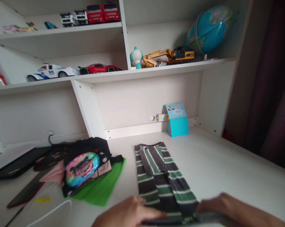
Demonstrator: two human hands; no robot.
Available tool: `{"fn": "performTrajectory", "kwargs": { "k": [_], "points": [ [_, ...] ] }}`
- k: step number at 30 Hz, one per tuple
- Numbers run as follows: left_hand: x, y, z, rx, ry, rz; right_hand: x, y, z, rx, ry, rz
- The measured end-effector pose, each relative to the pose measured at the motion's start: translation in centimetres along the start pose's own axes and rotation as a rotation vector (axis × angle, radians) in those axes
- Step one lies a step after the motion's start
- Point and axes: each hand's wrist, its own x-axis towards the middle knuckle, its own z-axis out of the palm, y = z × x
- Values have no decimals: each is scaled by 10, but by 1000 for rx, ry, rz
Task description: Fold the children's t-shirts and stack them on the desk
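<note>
A striped shirt [164,183] in green, dark grey and white lies on the white desk, folded into a long narrow strip with a sleeve laid down over its upper part. At its near end, my left hand [130,212] is closed on the lower edge, fingers pointing right. My right hand [219,206] grips the right corner of that same end, its fingers curled round the cloth. The edge between the hands looks slightly raised and blurred. The bottom of the view cuts off part of both hands and the near edge of the shirt.
Left of the shirt lies a pile with a black printed garment [85,164] over a green cloth [104,189]. A dark tablet-like slab [26,189] and a white cable [52,209] are farther left. A blue desk calendar [179,126] stands behind. Shelves above hold toy vehicles and a globe [210,30].
</note>
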Motion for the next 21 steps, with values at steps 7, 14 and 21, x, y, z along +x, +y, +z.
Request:
{"fn": "performTrajectory", "kwargs": {
  "k": [7, 14, 21],
  "points": [
    [109, -116, -93, -412, 385, -317, 175, 56, -58, 37, 200, 232],
    [148, -210, -58, -554, 515, -619, 253, 132, 7, 43, 174, 443],
    [149, -241, -69, -375, 588, -642, 282, 160, 6, -29, 242, 450]
  ]
}}
